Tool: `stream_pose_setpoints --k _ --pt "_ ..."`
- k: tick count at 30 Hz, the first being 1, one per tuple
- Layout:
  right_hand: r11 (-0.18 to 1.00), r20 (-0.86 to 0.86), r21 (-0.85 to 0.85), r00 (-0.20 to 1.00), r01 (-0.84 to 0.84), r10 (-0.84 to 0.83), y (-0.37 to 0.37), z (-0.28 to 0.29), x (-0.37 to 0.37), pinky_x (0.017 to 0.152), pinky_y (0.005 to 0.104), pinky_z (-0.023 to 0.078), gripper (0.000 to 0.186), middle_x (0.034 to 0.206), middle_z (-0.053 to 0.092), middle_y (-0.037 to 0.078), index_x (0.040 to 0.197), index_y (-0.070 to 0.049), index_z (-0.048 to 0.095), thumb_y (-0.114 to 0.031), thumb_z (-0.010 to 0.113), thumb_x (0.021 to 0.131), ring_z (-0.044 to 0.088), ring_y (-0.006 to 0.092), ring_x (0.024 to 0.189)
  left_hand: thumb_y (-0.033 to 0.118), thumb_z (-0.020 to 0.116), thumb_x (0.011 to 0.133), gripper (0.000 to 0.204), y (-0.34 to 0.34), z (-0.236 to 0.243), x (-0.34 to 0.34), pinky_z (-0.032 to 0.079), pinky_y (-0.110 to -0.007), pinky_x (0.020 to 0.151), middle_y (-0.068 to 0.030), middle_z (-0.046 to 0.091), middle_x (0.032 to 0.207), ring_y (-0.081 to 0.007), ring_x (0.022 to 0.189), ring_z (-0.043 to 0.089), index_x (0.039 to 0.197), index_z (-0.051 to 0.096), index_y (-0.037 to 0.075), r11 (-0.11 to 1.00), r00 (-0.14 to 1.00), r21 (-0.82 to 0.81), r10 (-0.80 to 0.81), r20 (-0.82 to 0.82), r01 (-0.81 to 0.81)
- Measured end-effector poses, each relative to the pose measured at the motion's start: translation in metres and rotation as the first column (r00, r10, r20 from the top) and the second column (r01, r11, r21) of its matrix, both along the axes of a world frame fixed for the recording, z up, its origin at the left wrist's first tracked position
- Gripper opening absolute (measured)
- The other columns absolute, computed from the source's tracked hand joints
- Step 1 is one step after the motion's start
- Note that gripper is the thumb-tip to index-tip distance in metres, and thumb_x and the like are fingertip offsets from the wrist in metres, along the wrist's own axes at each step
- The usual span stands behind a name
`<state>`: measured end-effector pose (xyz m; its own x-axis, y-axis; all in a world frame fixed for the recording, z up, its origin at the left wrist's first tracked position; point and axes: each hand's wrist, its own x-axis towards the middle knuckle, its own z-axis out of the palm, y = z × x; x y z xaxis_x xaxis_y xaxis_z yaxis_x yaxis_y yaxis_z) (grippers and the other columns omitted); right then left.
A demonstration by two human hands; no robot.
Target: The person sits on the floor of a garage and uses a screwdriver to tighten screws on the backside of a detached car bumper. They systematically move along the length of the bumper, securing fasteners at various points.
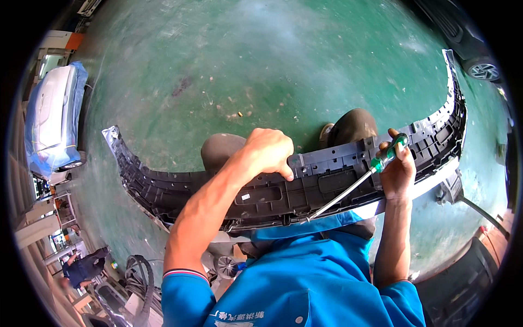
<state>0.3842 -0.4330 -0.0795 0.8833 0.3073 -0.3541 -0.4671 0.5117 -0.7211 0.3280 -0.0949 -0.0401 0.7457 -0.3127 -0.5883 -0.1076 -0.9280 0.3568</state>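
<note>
Head view — left hand (269, 148) curled, hold unclear, over ribbed plastic panel (332, 183); right hand (399, 171) snug round green-handled screwdriver (357, 183)

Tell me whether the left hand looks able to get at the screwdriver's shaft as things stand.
Likely yes: the left hand, at the black curved panel, is near the screwdriver's shaft, and nothing visible stands between them.

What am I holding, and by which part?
Your right hand holds a screwdriver by its green handle. Your left hand is at the upper edge of the long black bumper; whether it grips is unclear.
</note>
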Motion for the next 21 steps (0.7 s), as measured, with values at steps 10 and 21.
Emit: stream_pose_setpoints --k 10,21 --pt "1.000 0.071 0.013 0.997 0.024 -0.025 0.001 0.003 0.001 0.081 0.0367 0.058 0.069 0.100 0.070 0.013 0.145 0.003 0.047 -0.029 0.074 0.090 0.068 0.0235 0.089 0.040 0.089 0.068 0.036 0.001 0.038 -0.011 0.055 -0.045 0.061 -0.0114 0.070 0.069 -0.0330 0.072 0.073 0.075 0.074 0.007 1.000 0.936 -0.001 0.016 0.352 -0.016" --pt "0.995 0.364 -0.072 0.931 0.064 -0.034 -0.023 0.062 0.006 0.090 0.0365 0.055 0.072 0.108 0.071 0.014 0.151 0.003 0.041 -0.023 0.072 0.093 0.067 0.0237 0.098 0.032 0.086 0.067 0.033 -0.009 0.075 -0.040 0.054 -0.037 0.058 -0.0042 0.065 0.067 -0.0216 0.065 0.068 0.076 0.064 0.009 0.979 0.707 0.203 -0.145 0.692 0.002"
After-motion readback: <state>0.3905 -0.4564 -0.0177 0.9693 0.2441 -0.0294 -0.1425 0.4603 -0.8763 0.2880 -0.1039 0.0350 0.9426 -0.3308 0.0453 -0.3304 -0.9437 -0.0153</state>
